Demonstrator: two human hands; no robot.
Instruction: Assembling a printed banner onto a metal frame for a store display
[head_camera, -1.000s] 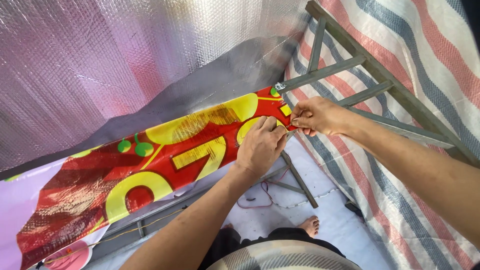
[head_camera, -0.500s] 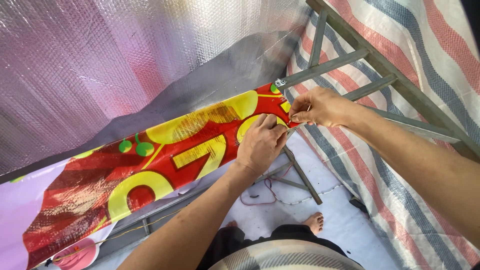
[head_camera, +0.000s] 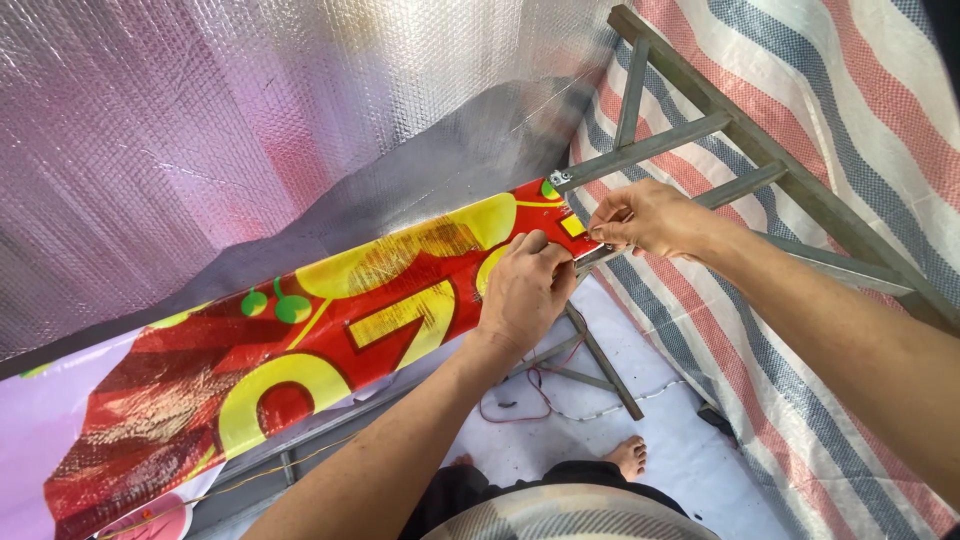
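At banner (head_camera: 330, 330) end edge | left hand (head_camera: 525, 290) pressing flat | right hand (head_camera: 645, 215) pinching corner

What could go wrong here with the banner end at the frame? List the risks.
1. The left hand presses the red and yellow banner while the right hand pinches its end at the grey metal frame; the glossy sheet might slip or wrinkle.
2. Fingers sit close to the small bracket and bar edges, so a pinch or scrape seems possible.
3. A bare foot rests near loose wires.
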